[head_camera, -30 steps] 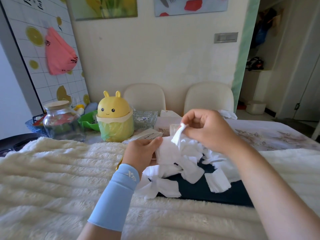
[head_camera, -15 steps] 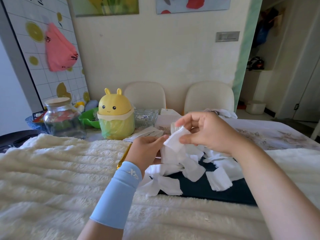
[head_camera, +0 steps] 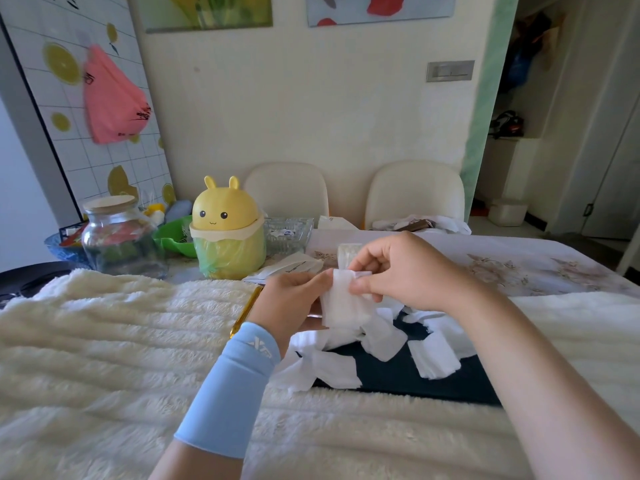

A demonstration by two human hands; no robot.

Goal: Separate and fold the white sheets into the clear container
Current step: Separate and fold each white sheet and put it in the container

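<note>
A small white sheet (head_camera: 341, 301) hangs between my two hands above the table's middle. My left hand (head_camera: 294, 299) pinches its left edge and my right hand (head_camera: 401, 271) pinches its top right corner. Below them, several loose white sheets (head_camera: 433, 356) lie scattered over a dark mat (head_camera: 415, 379). Just behind my right hand stands a small clear container (head_camera: 348, 252), mostly hidden by the fingers.
A fluffy cream blanket (head_camera: 104, 341) covers the near table. At the back left stand a yellow bunny bin (head_camera: 227, 230), a glass jar (head_camera: 116, 237), a green bowl (head_camera: 173, 237) and a clear glass dish (head_camera: 289, 233). Two cream chairs (head_camera: 414, 192) face the far edge.
My right hand lifted one sheet off the pile, then lowered it toward my left hand. Both hands now hold it spread flat.
</note>
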